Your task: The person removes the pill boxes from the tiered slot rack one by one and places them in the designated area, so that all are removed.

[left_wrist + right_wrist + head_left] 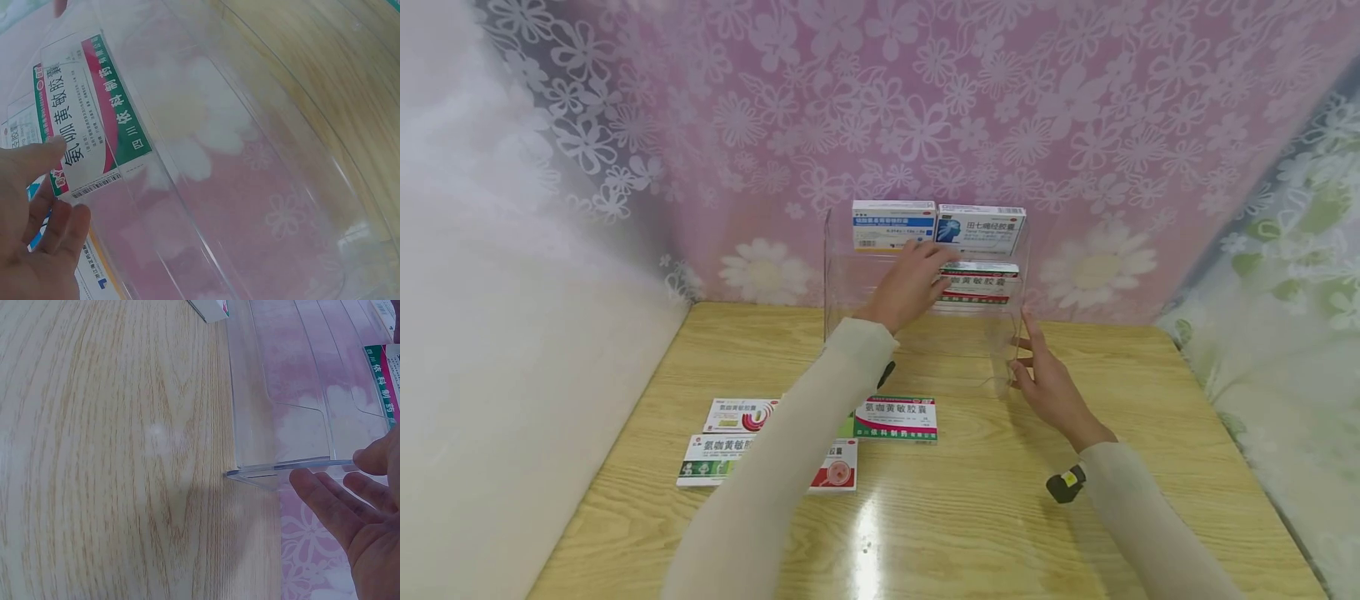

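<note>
One clear tiered display rack (955,337), standing on a wood-grain table (1000,508) before a pink floral cloth (925,125).

Contents, top tier: two medicine cartons side by side, a blue-and-white carton (892,225) at left and a 田七痛经胶囊 carton (981,230) with a blue head motif at right.

Contents, tier below: one green, white and magenta 氨咖黄敏胶囊 carton (981,287), toward the right side, face outward behind the clear front.

Left hand (906,287): at that carton's left end, a digit touching its face, the remaining fingers loosely bent; whether it grips the carton cannot be told.

Right hand (1048,387): grasping the rack's right side panel between thumb and fingers, below and to the right of the carton.

On the table, left and nearer than the rack, lying flat: a red-swirl carton (741,415), a green-and-magenta carton (895,419), a white-and-green carton (703,461) and a red-and-white carton (841,475), the last two forming the nearer row. The pale left sleeve (775,483) crosses above this group and partly hides it.
</note>
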`<state>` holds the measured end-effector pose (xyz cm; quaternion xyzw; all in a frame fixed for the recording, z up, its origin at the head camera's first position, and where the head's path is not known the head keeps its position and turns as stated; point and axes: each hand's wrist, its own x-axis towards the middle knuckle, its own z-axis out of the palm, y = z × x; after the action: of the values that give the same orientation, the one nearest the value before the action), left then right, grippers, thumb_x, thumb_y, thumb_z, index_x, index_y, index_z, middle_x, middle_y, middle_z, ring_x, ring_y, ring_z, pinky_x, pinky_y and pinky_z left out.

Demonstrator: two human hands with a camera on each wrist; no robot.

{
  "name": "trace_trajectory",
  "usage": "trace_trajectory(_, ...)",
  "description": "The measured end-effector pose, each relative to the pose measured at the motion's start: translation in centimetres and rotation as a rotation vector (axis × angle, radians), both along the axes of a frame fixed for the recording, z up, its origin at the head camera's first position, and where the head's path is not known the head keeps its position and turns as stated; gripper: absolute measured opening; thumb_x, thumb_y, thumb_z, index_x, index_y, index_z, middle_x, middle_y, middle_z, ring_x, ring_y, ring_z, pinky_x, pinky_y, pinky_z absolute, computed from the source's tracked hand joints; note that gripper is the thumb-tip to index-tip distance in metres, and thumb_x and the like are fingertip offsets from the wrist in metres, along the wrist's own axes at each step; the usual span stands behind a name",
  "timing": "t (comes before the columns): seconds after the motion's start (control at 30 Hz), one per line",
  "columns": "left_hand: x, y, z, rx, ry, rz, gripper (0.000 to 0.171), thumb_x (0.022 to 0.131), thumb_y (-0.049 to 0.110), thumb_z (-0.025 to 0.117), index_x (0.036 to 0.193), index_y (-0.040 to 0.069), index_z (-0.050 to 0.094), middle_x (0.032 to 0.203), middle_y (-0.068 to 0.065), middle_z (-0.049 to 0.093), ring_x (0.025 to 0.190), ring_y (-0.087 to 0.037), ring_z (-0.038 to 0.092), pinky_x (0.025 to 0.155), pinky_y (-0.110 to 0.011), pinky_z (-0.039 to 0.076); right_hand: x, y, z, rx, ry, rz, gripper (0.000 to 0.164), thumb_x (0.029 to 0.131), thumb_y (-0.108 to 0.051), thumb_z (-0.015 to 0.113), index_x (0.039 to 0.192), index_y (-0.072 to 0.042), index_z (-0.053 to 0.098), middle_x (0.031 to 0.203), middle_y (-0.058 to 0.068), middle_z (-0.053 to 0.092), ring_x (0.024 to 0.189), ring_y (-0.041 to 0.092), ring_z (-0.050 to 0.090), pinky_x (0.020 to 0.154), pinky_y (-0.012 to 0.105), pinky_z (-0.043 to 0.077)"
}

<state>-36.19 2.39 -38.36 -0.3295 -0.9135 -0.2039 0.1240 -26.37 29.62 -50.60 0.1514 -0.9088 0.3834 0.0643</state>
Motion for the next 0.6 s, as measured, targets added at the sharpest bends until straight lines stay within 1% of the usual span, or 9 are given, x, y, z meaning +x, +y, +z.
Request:
trace_trajectory(0.03,0.0,0.1,0.0,-0.001,0.003,0.006,0.038,0.110,0.018,0.068,0.148,0.017,0.065,0.157,-0.002,0.061,0.145,-0.022,0.051,0.127,-0.032,0.040,0.0,0.0,0.1,-0.001,0.004,0.002,0.097,0.111,0.006,0.053,0.176,-0.029,-0.011,0.157,0.037,0.049,0.120,0.058,0.069,0.081,0.048,0.069)
trace_trajectory(0.1,-0.1,0.1,-0.1,0.011,0.008,0.008,0.033,0.110,0.015,0.067,0.143,0.017,0.068,0.154,0.000,0.063,0.140,-0.022,0.052,0.121,-0.029,0.045,0.1,-0.1,0.2,-0.003,0.011,0.005,0.096,0.111,0.006,0.053,0.176,-0.027,-0.010,0.156,0.037,0.049,0.119,0.058,0.069,0.081,0.048,0.069)
trace_trajectory(0.13,-0.1,0.1,-0.1,0.023,0.009,0.004,0.031,0.110,0.013,0.067,0.141,0.017,0.069,0.153,0.000,0.064,0.140,-0.022,0.054,0.121,-0.029,0.045,0.1,-0.1,0.2,-0.003,0.013,0.006,0.096,0.111,0.006,0.053,0.176,-0.026,-0.010,0.156,0.038,0.049,0.119,0.058,0.069,0.080,0.048,0.069)
trace_trajectory(0.23,-0.3,0.0,-0.4,0.084,-0.002,-0.006,0.029,0.109,0.009,0.067,0.137,0.016,0.071,0.147,0.000,0.067,0.141,-0.020,0.058,0.122,-0.027,0.046,0.3,-0.2,0.3,-0.005,0.018,0.000,0.094,0.111,0.006,0.053,0.176,-0.024,-0.008,0.155,0.037,0.050,0.119,0.058,0.070,0.080,0.047,0.069)
trace_trajectory(0.33,-0.4,-0.5,-0.6,0.151,-0.006,-0.005,0.030,0.109,0.010,0.068,0.138,0.016,0.072,0.141,-0.001,0.068,0.138,-0.019,0.059,0.117,-0.026,0.050,0.4,-0.3,0.3,-0.007,0.006,-0.002,0.095,0.111,0.005,0.053,0.176,-0.025,-0.009,0.156,0.037,0.050,0.119,0.057,0.070,0.081,0.048,0.069)
trace_trajectory(0.43,-0.3,-1.2,-0.3,0.205,0.003,0.004,0.030,0.108,0.012,0.069,0.138,0.016,0.073,0.137,-0.001,0.068,0.133,-0.019,0.061,0.110,-0.027,0.055,0.3,-0.3,0.2,-0.012,0.001,0.001,0.096,0.111,0.005,0.053,0.176,-0.028,-0.009,0.156,0.038,0.049,0.119,0.057,0.069,0.082,0.049,0.069)
trace_trajectory(0.5,0.0,-1.9,0.1,0.227,0.007,0.004,0.030,0.108,0.014,0.070,0.139,0.016,0.073,0.138,-0.002,0.068,0.130,-0.020,0.062,0.106,-0.028,0.057,0.3,-0.2,0.2,-0.011,0.002,0.000,0.096,0.111,0.005,0.052,0.176,-0.029,-0.010,0.156,0.038,0.049,0.119,0.057,0.069,0.082,0.048,0.069)
trace_trajectory(0.6,0.6,-3.0,0.7,0.259,-0.001,-0.008,0.031,0.108,0.015,0.071,0.138,0.016,0.074,0.144,-0.003,0.067,0.130,-0.020,0.064,0.105,-0.028,0.058,0.2,-0.2,0.1,-0.006,0.010,-0.001,0.096,0.111,0.006,0.052,0.176,-0.029,-0.010,0.156,0.038,0.050,0.119,0.058,0.069,0.081,0.048,0.069)
